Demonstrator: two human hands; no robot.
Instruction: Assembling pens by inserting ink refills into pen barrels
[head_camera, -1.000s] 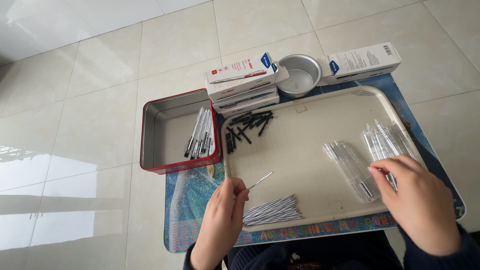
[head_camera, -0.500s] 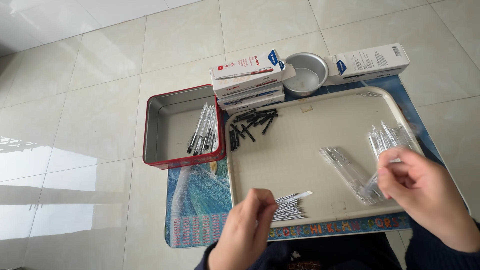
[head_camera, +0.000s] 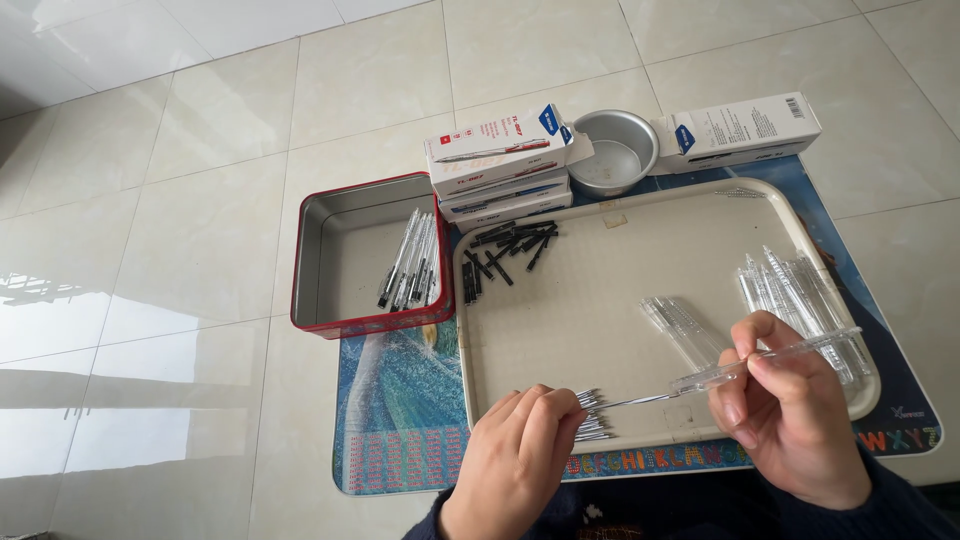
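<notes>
pen assembly in hand. right hand (head_camera: 790, 420) at 4 o'clock, its grip closed on a clear pen barrel (head_camera: 765, 361), held nearly level above the cream tray (head_camera: 600, 300). left hand (head_camera: 515, 455) at 6 o'clock, grip pinched narrow on a thin refill (head_camera: 632, 401) whose tip lies at the barrel's open end; whether it has entered cannot be told.

progress, as judged: early. the red tin (head_camera: 315, 290) at 9 o'clock holds a small batch of finished pens (head_camera: 410, 260). left to do: a bundle of refills (head_camera: 592, 415) beside the left hand, loose clear barrels (head_camera: 685, 328) mid-tray, a larger heap of barrels (head_camera: 800, 290) at 3 o'clock, and scattered black caps (head_camera: 505, 250) at 11 o'clock.

the barrel is transparent, slender, straight, no visible defect. stacked pen boxes (head_camera: 500, 165) and a metal bowl (head_camera: 615, 150) stand at 12 o'clock, another white box (head_camera: 745, 130) at 1 o'clock
</notes>
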